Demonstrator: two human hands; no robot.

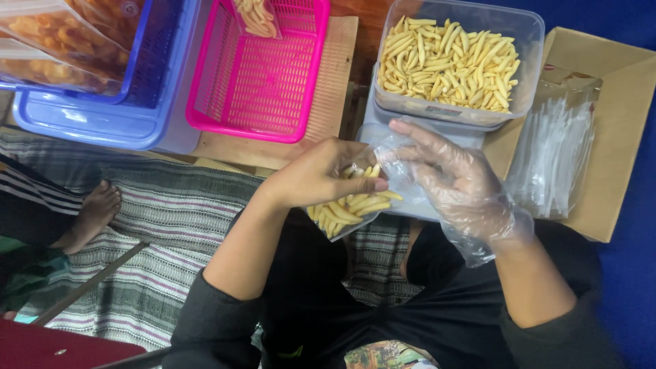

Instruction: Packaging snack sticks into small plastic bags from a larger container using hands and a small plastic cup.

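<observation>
The left hand [321, 174] has its fingers [365, 184] clenched on a small clear bag [345, 212] of pale yellow snack sticks, while the gloved right hand [454, 181] pinches the bag's open mouth. Just beyond the fingers stands a clear tub [526, 41] heaped with the same sticks. Right of them lies a bundle of empty clear bags [553, 157] in a cardboard box [625, 123], and left of them a pink basket [263, 82].

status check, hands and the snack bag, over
Left hand gripping small clear bag of yellow sticks. Gloved right hand at its mouth. Nothing blocking.
</observation>
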